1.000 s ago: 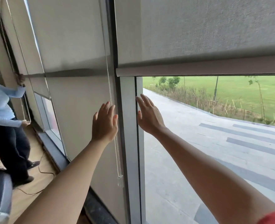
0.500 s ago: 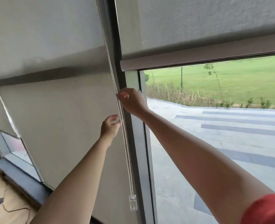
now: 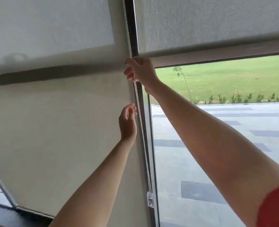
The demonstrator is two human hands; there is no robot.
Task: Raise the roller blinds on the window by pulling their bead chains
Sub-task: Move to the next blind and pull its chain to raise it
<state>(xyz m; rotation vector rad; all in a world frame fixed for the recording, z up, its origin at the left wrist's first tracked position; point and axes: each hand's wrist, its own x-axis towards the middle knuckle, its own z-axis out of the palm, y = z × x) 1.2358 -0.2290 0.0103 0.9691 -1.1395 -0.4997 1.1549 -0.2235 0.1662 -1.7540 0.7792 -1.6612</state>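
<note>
Head view: bead chain (image 3: 139, 112) inside right grip (image 3: 139, 70)

Outside, through bare glass: green lawn (image 3: 233, 79) across upper half of view. Thin young tree (image 3: 178, 71) on lawn, near frame. Row of low shrubs (image 3: 250, 98) along lawn's near edge. Nearer: pale paved terrace (image 3: 201, 161) with darker grey strips (image 3: 199, 190) set in it. Dark upright window post (image 3: 133, 22) between two panes. Dark sill (image 3: 7, 217) at bottom left. Sliver of glass at lower left corner, too little showing to tell what lies beyond.
</note>
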